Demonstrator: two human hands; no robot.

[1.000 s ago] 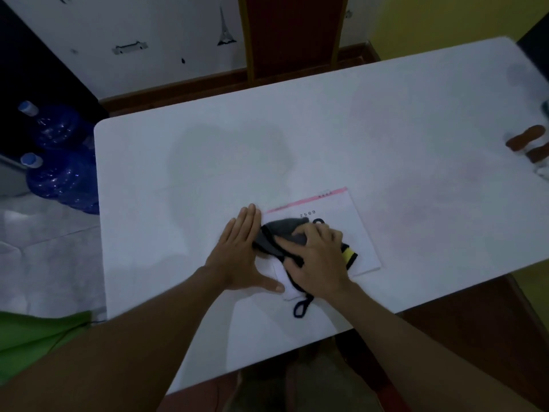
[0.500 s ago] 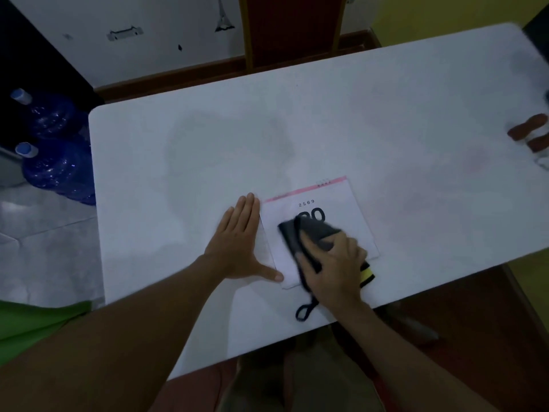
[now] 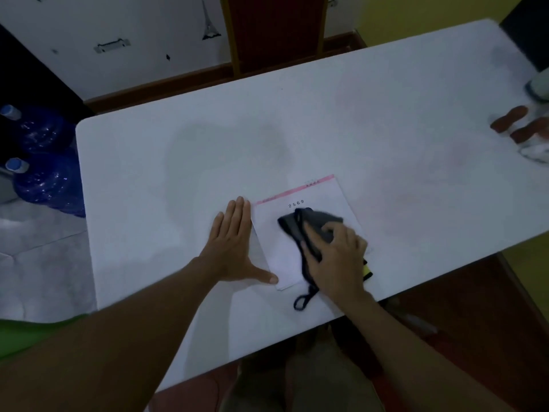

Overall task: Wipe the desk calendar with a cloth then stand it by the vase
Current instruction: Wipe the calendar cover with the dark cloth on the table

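The left hand lies flat on the white rectangular table, fingers together and thumb splayed against the near left corner of the flat white paper desk calendar with its pink top strip. On the calendar's right half, the right hand presses down a crumpled dark grey cloth, fingers curled over it.

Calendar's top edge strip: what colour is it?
Pink, along the far edge of the white calendar, clearest in the head view.

Desk calendar: "2569" printed below pink top strip; strip's print unreadable.
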